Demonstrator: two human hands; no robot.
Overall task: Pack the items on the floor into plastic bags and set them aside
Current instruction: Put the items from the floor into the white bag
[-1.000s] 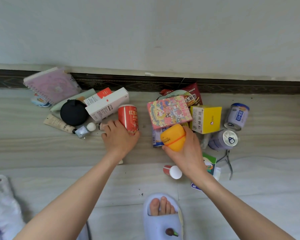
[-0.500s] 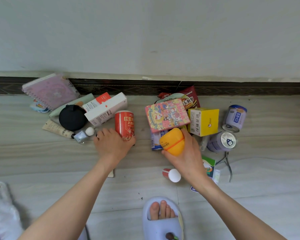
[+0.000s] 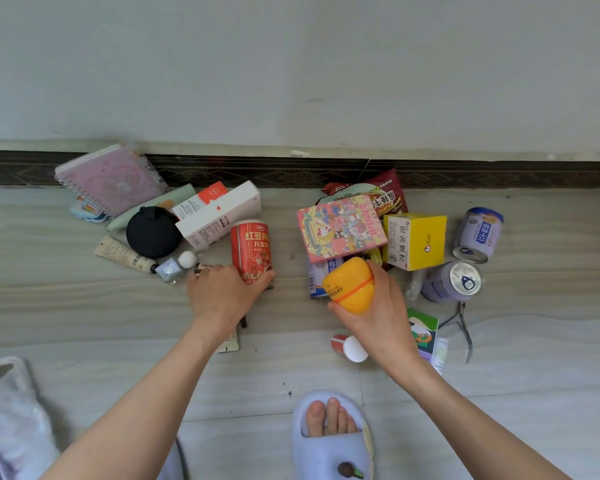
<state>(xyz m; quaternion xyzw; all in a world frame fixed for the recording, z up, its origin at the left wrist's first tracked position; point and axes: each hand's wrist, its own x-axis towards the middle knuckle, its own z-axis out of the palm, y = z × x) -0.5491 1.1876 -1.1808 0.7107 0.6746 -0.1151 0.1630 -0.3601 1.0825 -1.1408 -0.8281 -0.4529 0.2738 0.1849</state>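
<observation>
A home, by the look of it: pale tiled floor (image 3: 84, 306), plain wall with a dark patterned skirting (image 3: 257, 173). Household bits lie scattered there, a notebook (image 3: 111, 180), a snack packet (image 3: 385, 195), medicine boxes (image 3: 414, 240), and a bare foot in a house slipper (image 3: 329, 441).

Pale tiled floor (image 3: 84, 317) — far left: black round pouch (image 3: 152, 232), cream tube (image 3: 123, 254); right: purple can (image 3: 454, 281), yellow box (image 3: 417, 240) — near left: plastic bag (image 3: 11, 410).
</observation>
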